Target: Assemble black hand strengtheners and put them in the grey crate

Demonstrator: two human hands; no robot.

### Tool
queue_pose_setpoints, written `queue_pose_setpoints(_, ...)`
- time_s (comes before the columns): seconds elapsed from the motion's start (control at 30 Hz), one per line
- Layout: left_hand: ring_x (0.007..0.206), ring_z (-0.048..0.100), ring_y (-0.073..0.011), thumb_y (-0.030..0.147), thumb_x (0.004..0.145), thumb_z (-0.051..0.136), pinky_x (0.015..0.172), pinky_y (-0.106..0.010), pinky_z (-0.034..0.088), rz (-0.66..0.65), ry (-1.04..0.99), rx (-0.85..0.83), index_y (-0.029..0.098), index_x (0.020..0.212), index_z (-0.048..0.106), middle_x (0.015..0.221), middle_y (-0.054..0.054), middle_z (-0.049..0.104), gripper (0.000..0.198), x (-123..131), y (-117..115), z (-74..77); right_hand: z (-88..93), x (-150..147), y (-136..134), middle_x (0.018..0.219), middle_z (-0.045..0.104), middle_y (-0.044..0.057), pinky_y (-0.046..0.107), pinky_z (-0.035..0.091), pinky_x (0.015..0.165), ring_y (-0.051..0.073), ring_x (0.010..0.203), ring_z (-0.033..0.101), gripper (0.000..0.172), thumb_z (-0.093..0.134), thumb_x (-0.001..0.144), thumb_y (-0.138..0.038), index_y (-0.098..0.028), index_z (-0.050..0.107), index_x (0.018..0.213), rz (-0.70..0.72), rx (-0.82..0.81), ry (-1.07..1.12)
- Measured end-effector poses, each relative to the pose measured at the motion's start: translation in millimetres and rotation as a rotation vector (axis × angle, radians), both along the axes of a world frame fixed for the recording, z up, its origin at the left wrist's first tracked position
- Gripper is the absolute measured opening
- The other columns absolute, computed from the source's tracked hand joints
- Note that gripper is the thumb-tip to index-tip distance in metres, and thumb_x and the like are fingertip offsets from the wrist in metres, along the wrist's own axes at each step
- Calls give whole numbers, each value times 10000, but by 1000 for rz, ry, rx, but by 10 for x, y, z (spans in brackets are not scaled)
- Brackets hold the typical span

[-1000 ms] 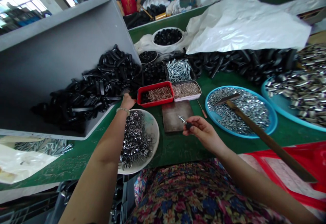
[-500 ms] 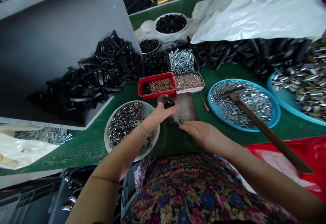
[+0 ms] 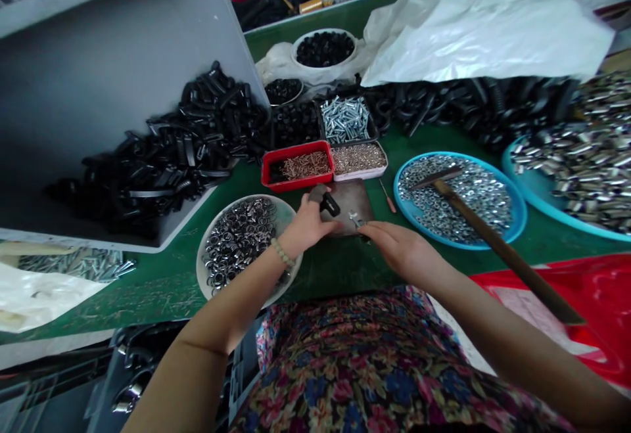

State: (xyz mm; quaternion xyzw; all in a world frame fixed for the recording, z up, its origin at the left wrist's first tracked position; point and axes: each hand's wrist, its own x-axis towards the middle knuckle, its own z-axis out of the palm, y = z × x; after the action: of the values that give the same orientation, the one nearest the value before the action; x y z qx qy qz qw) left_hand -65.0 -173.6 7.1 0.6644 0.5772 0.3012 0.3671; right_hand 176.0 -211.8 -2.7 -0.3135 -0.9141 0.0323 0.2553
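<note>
My left hand (image 3: pixel 306 224) is closed around a black plastic part (image 3: pixel 329 204), whose dark end sticks out over a flat metal plate (image 3: pixel 359 195). A bead bracelet circles that wrist. Pinched at the fingertips of my right hand (image 3: pixel 398 244) is a small silvery metal piece (image 3: pixel 355 219), which looks like a screw; its exact kind is too small to tell. It points up and left over the plate's front edge, apart from the black part.
Behind the plate stand a red tray (image 3: pixel 267 175) of copper-coloured pins and a white tray (image 3: pixel 365 173) of tiny parts. A bowl (image 3: pixel 201 269) of metal rings is at left. A hammer (image 3: pixel 486 232) lies across a blue basin (image 3: pixel 517 226). A screwdriver (image 3: pixel 389 202) lies between.
My left hand has turned a little, so more of the black part shows. My right hand, with the metal piece, has shifted slightly right and up. The whole view has shifted slightly.
</note>
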Motion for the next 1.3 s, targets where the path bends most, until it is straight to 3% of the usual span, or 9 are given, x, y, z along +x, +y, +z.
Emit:
queue_pose_setpoints(0.1,1062,528,-236,236,660,772,1014,-416,396,98,56,5,183,1285,431,1204,-97,442,714,-95,14,15,24,62,-17,1145,651,143,330,549,895,210,1059,642,345,450,895,-64,-140,522,1224,-37,-88,84)
queue_pose_setpoints(0.2,906,553,-167,348,769,695,829,-327,490,90,-262,-137,212,1286,367,1097,-59,512,628,-68,-53,126,47,50,0,1098,667,117,319,562,860,195,1015,660,323,436,909,-86,-172,523,1207,-42,-164,172)
queue_pose_setpoints(0.33,679,507,-81,398,761,703,574,-210,459,66,-660,-382,252,1184,374,996,-17,538,556,153,-215,242,73,-50,9,1084,670,96,339,560,857,201,998,664,318,435,909,-110,-203,540,1194,-76,-253,290)
queue_pose_setpoints(0.6,606,516,-69,303,709,762,546,-192,455,191,-946,-491,247,1041,428,770,54,530,474,362,-323,279,-48,-241,-94,970,671,45,313,559,776,156,832,690,221,494,917,-185,-230,533,1130,-103,-713,727)
queue_pose_setpoints(0.73,578,485,-47,258,712,758,531,-170,397,145,-920,-447,215,1020,449,740,60,524,438,391,-330,292,-70,-257,-75,891,664,13,289,560,709,127,734,684,131,520,926,-250,-224,510,1054,21,-998,979)
queue_pose_setpoints(0.9,624,482,-52,284,740,741,557,-186,385,-46,-692,-443,187,1056,491,819,30,555,414,311,-355,280,70,-91,-26,906,662,19,286,533,804,120,837,674,137,530,934,-247,-202,557,1060,118,-1069,750)
queue_pose_setpoints(1.03,834,594,-128,295,731,754,759,-273,469,-213,-582,-322,191,1064,490,977,-25,625,438,305,-395,289,125,-31,48,868,673,0,280,557,682,122,713,689,316,600,902,-315,-225,422,1148,264,-1291,878)
queue_pose_setpoints(1.13,904,624,-167,278,679,796,856,-330,474,-198,-523,-238,187,991,520,966,-28,658,426,349,-429,283,89,-53,84,849,688,0,264,559,637,123,657,693,488,682,840,-360,-229,349,1173,336,-1455,953)
queue_pose_setpoints(1.3,661,646,-131,321,728,751,678,-294,521,-94,-696,-250,201,979,490,852,1,686,382,389,-456,163,50,-140,47,845,687,-2,249,555,636,107,658,684,432,700,827,-351,-221,387,1094,291,-1495,1041)
